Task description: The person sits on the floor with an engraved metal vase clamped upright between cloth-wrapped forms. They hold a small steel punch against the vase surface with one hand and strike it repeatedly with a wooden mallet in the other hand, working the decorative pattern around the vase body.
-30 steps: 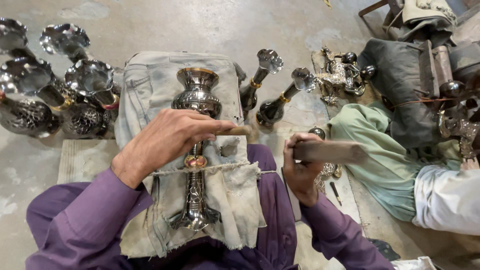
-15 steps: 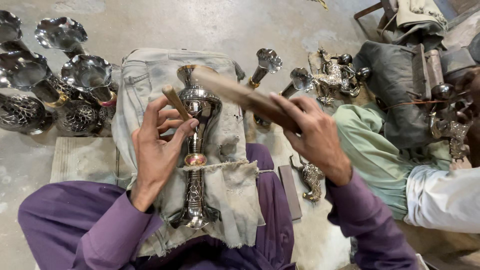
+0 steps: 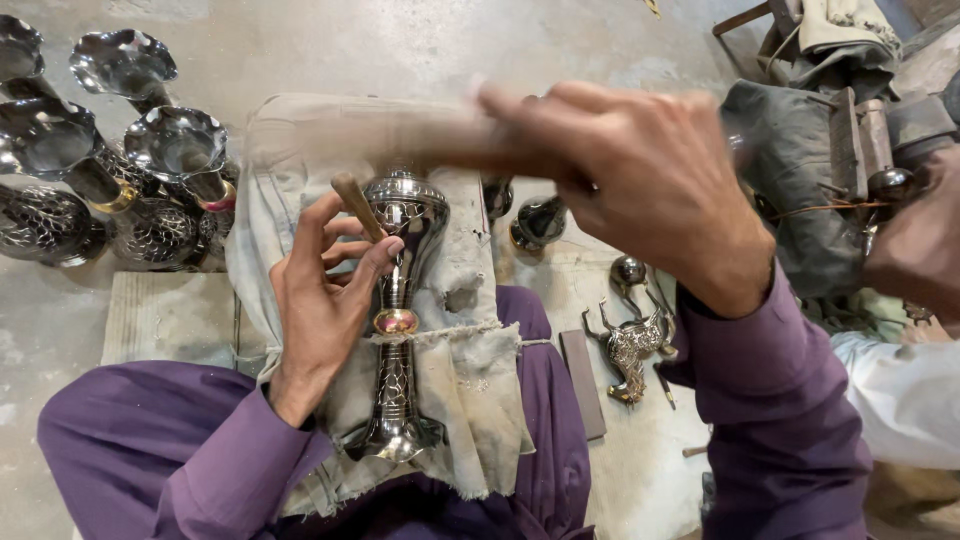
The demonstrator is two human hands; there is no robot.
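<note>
A tall silver metal vase (image 3: pixel 398 330) with engraved pattern and a gold ring lies on a worn grey cloth (image 3: pixel 470 350) across my lap, tied down by a string. My left hand (image 3: pixel 325 290) holds a short rod-like chisel (image 3: pixel 357 205) against the vase's rounded upper body. My right hand (image 3: pixel 640 185) is raised above the vase and grips a wooden mallet (image 3: pixel 400 135), blurred by motion, its far end over the top of the cloth.
Several flared metal vases (image 3: pixel 120 170) stand at the left on the concrete floor. A small metal animal figure (image 3: pixel 635 345) and a flat bar (image 3: pixel 582 385) lie to the right. Another person in pale clothes (image 3: pixel 900 390) sits at the right edge.
My left hand moved from lying flat over the vase to holding the chisel upright against it. My right hand swung up from my right side with the mallet, now over the vase.
</note>
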